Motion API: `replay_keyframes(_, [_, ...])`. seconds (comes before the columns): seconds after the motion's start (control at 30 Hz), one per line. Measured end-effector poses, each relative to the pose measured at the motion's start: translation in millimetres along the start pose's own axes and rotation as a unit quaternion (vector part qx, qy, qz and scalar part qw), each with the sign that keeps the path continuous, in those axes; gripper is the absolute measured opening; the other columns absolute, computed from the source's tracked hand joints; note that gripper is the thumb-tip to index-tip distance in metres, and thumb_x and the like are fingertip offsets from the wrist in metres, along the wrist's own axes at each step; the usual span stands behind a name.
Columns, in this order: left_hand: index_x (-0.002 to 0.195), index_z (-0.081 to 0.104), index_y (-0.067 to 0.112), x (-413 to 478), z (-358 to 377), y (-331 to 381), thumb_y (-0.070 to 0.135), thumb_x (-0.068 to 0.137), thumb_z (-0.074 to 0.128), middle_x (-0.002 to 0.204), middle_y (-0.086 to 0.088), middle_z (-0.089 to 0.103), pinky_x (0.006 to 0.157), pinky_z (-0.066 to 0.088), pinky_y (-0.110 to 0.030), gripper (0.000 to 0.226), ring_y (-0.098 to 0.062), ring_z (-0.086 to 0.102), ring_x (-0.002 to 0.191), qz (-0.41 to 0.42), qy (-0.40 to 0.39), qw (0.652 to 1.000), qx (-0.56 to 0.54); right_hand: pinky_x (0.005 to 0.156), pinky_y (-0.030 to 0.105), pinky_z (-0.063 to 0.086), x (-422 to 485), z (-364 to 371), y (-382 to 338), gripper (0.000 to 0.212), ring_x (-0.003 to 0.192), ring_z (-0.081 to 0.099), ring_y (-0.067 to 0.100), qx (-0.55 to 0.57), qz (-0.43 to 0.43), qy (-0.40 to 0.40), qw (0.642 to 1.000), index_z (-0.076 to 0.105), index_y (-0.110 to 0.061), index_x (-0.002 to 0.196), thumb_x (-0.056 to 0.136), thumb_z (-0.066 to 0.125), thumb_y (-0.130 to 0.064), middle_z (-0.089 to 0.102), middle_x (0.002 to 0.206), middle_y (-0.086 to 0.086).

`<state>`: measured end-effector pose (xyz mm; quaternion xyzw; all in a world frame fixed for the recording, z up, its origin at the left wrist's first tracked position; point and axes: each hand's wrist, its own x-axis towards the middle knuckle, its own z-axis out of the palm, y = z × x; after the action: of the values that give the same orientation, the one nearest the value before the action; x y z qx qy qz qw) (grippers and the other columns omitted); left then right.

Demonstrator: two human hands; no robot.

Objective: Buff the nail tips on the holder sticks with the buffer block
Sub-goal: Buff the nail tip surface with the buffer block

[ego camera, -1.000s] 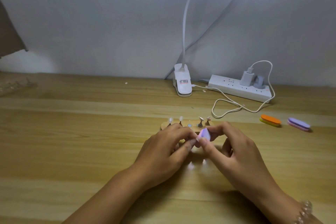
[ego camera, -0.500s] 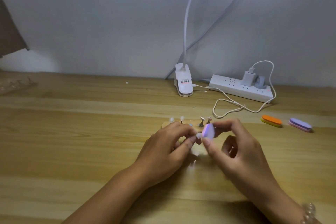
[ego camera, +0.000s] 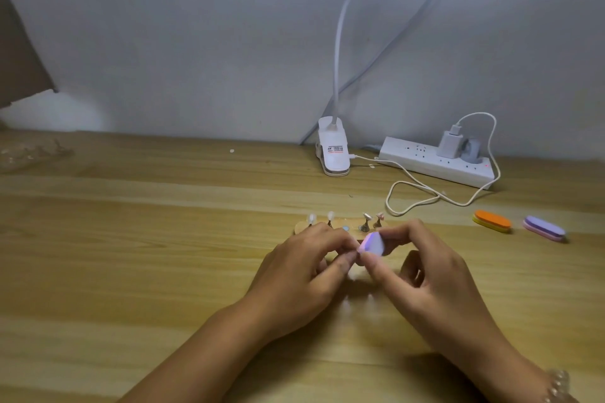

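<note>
Centre frame: right hand [ego camera: 435,275] pinches the buffer block [ego camera: 372,244] between thumb and forefinger, lavender face turned toward the left hand [ego camera: 307,268]. Left fingertips are closed tight, touching the block's lower-left edge, likely on a holder stick, which is hidden. So the work sits left of the block. The wooden stand [ego camera: 299,226] is just above both hands, with four sticks and an empty middle slot.
</note>
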<state>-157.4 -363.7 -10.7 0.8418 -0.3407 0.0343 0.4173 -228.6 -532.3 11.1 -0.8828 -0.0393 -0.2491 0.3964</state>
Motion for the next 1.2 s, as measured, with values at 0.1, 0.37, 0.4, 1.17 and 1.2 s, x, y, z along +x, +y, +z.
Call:
replay_keyframes(0.1, [0.098,0.058,0.04,-0.4,-0.8,0.1,0.044,0.091,0.047,0.089,0.018,0.053,0.064,0.037,-0.028,0.014,-0.003,0.049,0.061,-0.002,0.001,1.0,-0.003,0.054,0.032,0.043,-1.4,0.3,0.4,0.024,0.05,0.051,0.017,-0.03,-0.011,0.003,0.999,0.06,-0.03,0.091,0.08,0.071,-0.047,0.064,0.093,-0.014])
replay_keyframes(0.37, [0.097,0.058,0.04,-0.3,-1.1,1.2,0.042,0.091,0.05,0.088,0.021,0.052,0.064,0.035,-0.026,0.011,-0.003,0.048,0.063,0.0,0.002,1.0,0.007,0.056,0.031,0.041,0.2,-0.8,3.2,0.024,0.052,0.051,0.016,-0.015,0.012,0.004,1.0,0.059,-0.031,0.089,0.078,0.07,-0.05,0.065,0.094,-0.015])
replay_keyframes(0.4, [0.097,0.058,0.04,-0.5,-1.4,0.8,0.041,0.09,0.049,0.089,0.02,0.053,0.064,0.035,-0.026,0.012,-0.003,0.048,0.064,-0.001,0.001,1.0,0.004,0.054,0.032,0.043,-1.6,0.1,0.8,0.026,0.052,0.052,0.016,-0.029,-0.006,-0.004,1.0,0.058,-0.031,0.091,0.079,0.07,-0.051,0.065,0.094,-0.015])
replay_keyframes(1.17, [0.108,0.064,0.035,-0.7,-3.4,1.8,0.036,0.087,0.042,0.098,0.014,0.06,0.071,0.045,-0.032,0.031,-0.004,0.049,0.076,-0.009,-0.024,0.999,0.032,0.049,0.03,0.046,-6.9,3.4,-8.2,0.036,0.051,0.051,0.015,-0.043,-0.048,-0.042,0.997,0.057,-0.03,0.097,0.073,0.067,-0.054,0.061,0.091,-0.017])
replay_keyframes(1.2, [0.105,0.064,0.035,-0.7,-2.9,1.7,0.037,0.087,0.044,0.097,0.013,0.059,0.07,0.044,-0.032,0.027,-0.004,0.048,0.074,-0.008,-0.019,0.999,0.029,0.05,0.028,0.044,-4.7,2.3,-6.1,0.034,0.052,0.052,0.016,-0.032,-0.029,-0.031,0.999,0.056,-0.03,0.095,0.074,0.069,-0.053,0.061,0.09,-0.018])
